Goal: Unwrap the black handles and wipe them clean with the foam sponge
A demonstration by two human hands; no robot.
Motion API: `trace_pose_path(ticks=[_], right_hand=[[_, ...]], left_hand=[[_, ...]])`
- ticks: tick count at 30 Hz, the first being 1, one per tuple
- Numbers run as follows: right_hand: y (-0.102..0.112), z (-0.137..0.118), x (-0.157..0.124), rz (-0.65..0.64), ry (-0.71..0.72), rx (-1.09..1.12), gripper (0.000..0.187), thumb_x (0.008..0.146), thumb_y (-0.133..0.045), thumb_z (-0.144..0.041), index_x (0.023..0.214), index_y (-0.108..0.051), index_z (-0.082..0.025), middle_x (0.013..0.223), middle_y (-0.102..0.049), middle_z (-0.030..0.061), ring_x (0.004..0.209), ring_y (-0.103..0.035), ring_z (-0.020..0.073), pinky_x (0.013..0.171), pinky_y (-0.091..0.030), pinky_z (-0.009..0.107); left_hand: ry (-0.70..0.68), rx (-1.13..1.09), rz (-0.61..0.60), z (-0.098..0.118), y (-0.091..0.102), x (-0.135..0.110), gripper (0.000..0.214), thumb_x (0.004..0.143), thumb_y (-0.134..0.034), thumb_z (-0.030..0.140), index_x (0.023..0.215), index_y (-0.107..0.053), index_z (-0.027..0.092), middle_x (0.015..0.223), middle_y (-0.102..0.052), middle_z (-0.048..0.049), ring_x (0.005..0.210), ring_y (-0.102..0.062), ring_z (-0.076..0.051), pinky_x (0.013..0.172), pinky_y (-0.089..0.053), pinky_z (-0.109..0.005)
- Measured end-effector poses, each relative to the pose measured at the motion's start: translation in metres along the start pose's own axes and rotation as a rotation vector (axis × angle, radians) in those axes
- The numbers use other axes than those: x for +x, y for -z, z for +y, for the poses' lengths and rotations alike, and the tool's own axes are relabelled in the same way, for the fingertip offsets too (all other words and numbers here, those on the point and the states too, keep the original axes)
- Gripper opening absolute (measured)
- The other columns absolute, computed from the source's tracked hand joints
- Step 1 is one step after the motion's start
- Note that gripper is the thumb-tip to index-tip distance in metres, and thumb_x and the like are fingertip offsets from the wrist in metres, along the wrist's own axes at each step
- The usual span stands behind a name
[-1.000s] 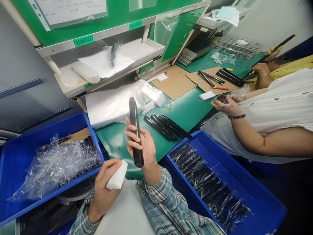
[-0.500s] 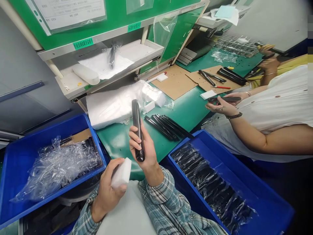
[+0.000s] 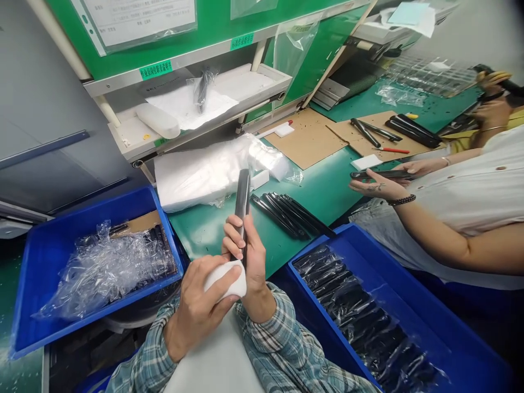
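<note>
My right hand is closed round a long, glossy black casing, which stands nearly upright with its upper end free. A white sponge is gripped in my left hand, fingers curled over it. The sponge presses against the lower end of the casing and hides that end. Just beyond my right hand, several similar black casings lie side by side on the green table mat.
A blue bin at left holds clear plastic bags. Bagged black pieces fill part of the right blue bin. White foam wrap lies below the shelf. A co-worker's hands hold a black piece at right.
My left hand has brought the sponge up and right against the lower end of the casing. The view has shifted slightly, and the casing is still in my right hand.
</note>
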State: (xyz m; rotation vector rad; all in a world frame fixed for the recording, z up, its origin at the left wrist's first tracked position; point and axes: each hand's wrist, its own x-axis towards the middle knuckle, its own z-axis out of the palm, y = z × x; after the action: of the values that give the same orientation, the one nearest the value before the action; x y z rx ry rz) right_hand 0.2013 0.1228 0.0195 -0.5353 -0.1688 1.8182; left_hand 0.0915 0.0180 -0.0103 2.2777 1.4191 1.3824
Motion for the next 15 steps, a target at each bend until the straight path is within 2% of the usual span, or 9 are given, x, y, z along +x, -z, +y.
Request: trace_pose_path(ticks=[7, 15], right_hand=[[-0.010, 0.003, -0.003, -0.011, -0.009, 0.058, 0.032, 0.096, -0.084, -0.029, 0.098, -0.053, -0.029, 0.082, -0.049, -0.0079, 0.049, -0.035, 0.0072, 0.041, -0.048, 0.016], [-0.014, 0.002, -0.006, -0.037, 0.045, 0.001, 0.028, 0.096, -0.084, -0.033, 0.102, -0.057, -0.030, 0.083, -0.048, -0.0082, 0.048, -0.033, 0.0069, 0.041, -0.044, 0.018]], left_hand=[[0.013, 0.062, 0.058, 0.006, 0.004, 0.001, 0.041, 0.119, -0.044, 0.029, 0.155, -0.063, 0.025, 0.127, -0.069, -0.0140, 0.116, -0.067, -0.025, 0.096, -0.057, -0.039], [0.010, 0.046, 0.056, 0.008, 0.007, -0.002, 0.037, 0.119, -0.043, 0.028, 0.145, -0.069, 0.018, 0.132, -0.067, -0.0149, 0.122, -0.064, -0.024, 0.101, -0.055, -0.037]])
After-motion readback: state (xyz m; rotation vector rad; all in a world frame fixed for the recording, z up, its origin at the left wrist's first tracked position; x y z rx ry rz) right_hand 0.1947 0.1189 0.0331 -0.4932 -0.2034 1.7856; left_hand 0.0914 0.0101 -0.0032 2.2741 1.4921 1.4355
